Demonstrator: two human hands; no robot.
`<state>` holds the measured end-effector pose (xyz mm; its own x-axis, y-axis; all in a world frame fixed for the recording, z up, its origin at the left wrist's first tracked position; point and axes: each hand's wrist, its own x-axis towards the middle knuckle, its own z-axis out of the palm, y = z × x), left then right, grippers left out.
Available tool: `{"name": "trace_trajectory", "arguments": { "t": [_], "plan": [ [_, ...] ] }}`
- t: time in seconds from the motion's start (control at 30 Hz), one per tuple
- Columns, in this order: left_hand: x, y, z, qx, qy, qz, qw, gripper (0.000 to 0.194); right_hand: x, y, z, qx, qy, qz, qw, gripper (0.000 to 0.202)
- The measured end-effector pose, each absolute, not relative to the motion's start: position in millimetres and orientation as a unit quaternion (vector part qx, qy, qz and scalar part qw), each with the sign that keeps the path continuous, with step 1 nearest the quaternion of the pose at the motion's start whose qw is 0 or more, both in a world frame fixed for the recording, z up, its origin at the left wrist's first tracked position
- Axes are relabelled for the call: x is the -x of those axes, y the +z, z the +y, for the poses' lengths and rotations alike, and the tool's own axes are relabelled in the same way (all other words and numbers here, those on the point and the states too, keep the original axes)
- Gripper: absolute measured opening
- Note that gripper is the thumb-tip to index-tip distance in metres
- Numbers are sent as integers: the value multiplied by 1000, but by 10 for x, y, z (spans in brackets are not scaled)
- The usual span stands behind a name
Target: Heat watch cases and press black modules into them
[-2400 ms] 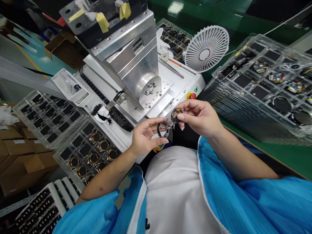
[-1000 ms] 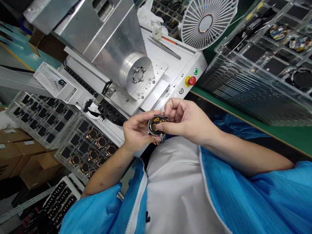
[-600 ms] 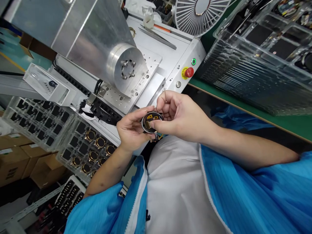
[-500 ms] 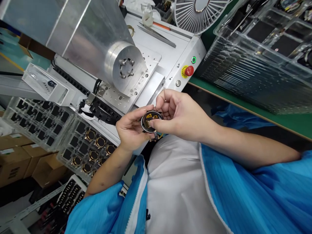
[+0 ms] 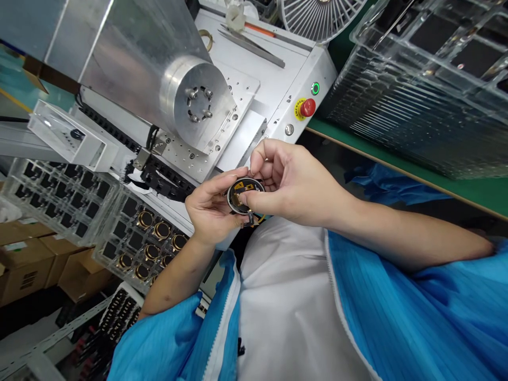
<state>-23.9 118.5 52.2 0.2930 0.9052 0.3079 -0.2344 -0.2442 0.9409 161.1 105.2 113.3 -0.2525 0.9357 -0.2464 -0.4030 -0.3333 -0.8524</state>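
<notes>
Surface: a white machine base, with a green tabletop to the right of the grip.
Round part: dark with a silvery rim and gold-coloured patches inside, held up between both hands in front of the torso; a small dark piece sticks out at its lower edge.
Left hand: fingers and thumb closed about the rim from the left, holding the part.
Right hand: thumb on the part's inner face, fingers curled beside the rim; whether they pinch it is hidden.
Buttons: red emergency button, green-lit button and silver button, above and right of the grip.
Metal cylinder: beyond and left of the grip, with bolts on its face.
Tweezers: farther beyond, lying on the base.
Gold-rimmed rounds: in a clear tray, left of and below the grip.
Tray stack: clear, well to the right.
Fan: white, beyond the tweezers.
</notes>
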Motion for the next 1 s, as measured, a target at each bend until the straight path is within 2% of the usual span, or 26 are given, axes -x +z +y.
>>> {"name": "trace_trajectory", "arguments": {
  "t": [0.57,1.0],
  "plan": [
    [236,513,1187,-607,522,282,528,55,-1623,1110,1078,398,711,-357,456,44],
    [246,482,1217,-647,524,234,502,62,-1593,1098,1067,409,701,-359,460,43]
  ]
}}
